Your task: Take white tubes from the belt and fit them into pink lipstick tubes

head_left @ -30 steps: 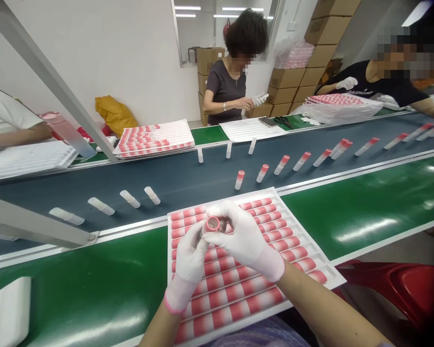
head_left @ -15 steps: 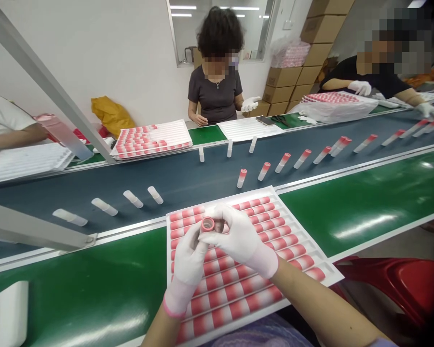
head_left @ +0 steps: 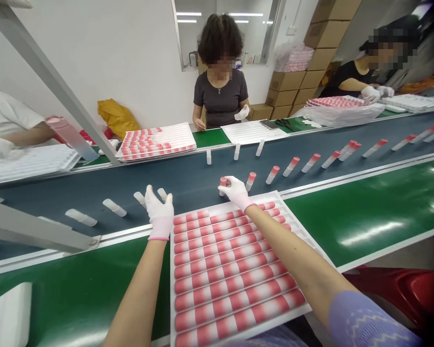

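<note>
My right hand [head_left: 236,191], in a white glove, pinches a small red-topped white tube [head_left: 223,185] that stands upright on the dark conveyor belt [head_left: 191,180]. My left hand [head_left: 158,212], also gloved, reaches over the near edge of the belt with thumb and fingers apart. Beside its fingers is a plain white tube [head_left: 162,193], partly hidden, and another white tube [head_left: 140,198] shows just left of the hand. Under my right forearm lies a white tray [head_left: 172,289] with rows of red-and-white tubes [head_left: 217,284].
More red-topped tubes [head_left: 273,174] line the belt to the right, and white tubes [head_left: 115,207] to the left. A metal post [head_left: 58,86] rises at left. Across the belt a co-worker [head_left: 220,91] sits by a partly filled tray [head_left: 155,140]. A red stool [head_left: 401,294] stands at right.
My hands have parted from the tray. The right has moved forward to the belt with a tube, the left forward and left toward the white tubes. The view has shifted slightly.
</note>
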Motion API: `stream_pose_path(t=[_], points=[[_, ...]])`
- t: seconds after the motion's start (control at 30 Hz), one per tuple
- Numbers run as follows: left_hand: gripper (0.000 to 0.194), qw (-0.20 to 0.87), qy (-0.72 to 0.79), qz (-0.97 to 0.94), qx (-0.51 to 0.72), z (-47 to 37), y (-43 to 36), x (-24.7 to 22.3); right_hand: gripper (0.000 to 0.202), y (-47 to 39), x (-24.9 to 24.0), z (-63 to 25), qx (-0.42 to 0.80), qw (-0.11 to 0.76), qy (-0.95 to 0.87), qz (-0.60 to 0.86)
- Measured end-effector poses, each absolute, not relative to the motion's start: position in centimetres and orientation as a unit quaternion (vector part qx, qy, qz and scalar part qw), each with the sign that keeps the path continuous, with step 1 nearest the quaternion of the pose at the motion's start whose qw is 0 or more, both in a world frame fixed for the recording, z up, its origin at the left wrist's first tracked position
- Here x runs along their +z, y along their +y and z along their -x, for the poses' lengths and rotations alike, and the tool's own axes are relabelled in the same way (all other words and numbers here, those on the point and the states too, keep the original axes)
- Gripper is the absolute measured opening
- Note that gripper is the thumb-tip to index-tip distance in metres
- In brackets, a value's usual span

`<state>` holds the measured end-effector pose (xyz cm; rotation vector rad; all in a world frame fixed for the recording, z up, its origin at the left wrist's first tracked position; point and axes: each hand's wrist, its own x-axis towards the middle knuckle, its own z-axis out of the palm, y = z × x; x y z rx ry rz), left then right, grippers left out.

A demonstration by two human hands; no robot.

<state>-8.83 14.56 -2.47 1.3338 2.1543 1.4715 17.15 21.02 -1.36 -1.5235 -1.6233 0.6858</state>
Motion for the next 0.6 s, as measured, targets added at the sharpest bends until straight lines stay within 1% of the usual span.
stream_pose_path(t=[0.07,0.1,0.13,0.2,0.23,0.33,0.4,0.43,0.47,0.53,0.6], points=[[0.069,0.134,0.743,-0.432,0.493,8.8,15.6,-3.3,0.045,19.4,-2.1,-17.8,0.244,0.367,-0.646,0.623],[0.062,0.145,0.748,-0.424,0.489,8.7,16.0,-3.6,0.046,18.2,-2.3,-18.1,0.231,0.352,-0.656,0.627],[0.053,0.159,0.748,-0.424,0.485,8.5,16.2,-3.9,0.042,16.8,-2.4,-18.2,0.222,0.334,-0.673,0.621],[0.035,0.185,0.738,-0.437,0.48,8.2,16.1,-4.2,0.028,14.1,-2.5,-18.2,0.214,0.296,-0.725,0.584],[0.031,0.194,0.727,-0.449,0.482,8.0,15.8,-4.0,0.021,12.9,-2.5,-17.9,0.215,0.278,-0.752,0.557],[0.034,0.207,0.68,-0.493,0.501,7.2,13.8,-2.7,0.008,11.1,-2.6,-17.1,0.225,0.242,-0.805,0.493],[0.036,0.228,0.65,-0.514,0.512,6.2,11.7,-1.3,0.01,11.0,-2.8,-16.7,0.232,0.237,-0.813,0.479],[0.038,0.256,0.63,-0.52,0.516,5.6,10.6,-0.6,0.012,11.2,-2.8,-16.6,0.238,0.238,-0.812,0.477],[0.04,0.3,0.605,-0.521,0.522,4.9,9.4,0.0,0.014,11.4,-2.8,-16.6,0.245,0.242,-0.81,0.475],[0.044,0.423,0.534,-0.497,0.538,3.5,7.2,0.9,0.016,11.6,-2.5,-16.7,0.268,0.256,-0.802,0.469],[0.042,0.536,0.456,-0.449,0.551,2.1,5.5,1.4,0.013,11.4,-1.5,-17.0,0.292,0.278,-0.788,0.465]])
